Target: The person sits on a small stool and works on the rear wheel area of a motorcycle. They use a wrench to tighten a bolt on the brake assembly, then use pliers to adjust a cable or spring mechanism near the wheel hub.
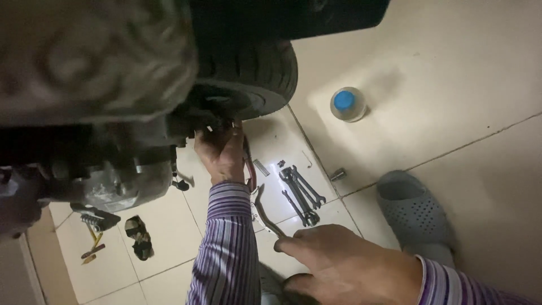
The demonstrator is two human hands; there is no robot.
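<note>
Pale floor tiles (451, 73) are lying under a small vehicle, its black tyre (254, 68) standing at the top of the view beside a greyish engine casing (121, 183). Judging by the loose parts, the work around the wheel hub looks part-way through: a cluster of spanners (302, 195), a small spring (261, 167) and a little metal socket (337, 174) are lying spread out on the tiles. The left hand (223, 152) is reaching up against the hub with its grip closing on something there, though I cannot tell what. The right hand (344, 262) is gripping a curved metal tool (265, 214) low near the floor. A clear jar with a blue lid (347, 103) is standing well apart, capped, its contents unclear. A grey clog (415, 212) is resting nearby.
</note>
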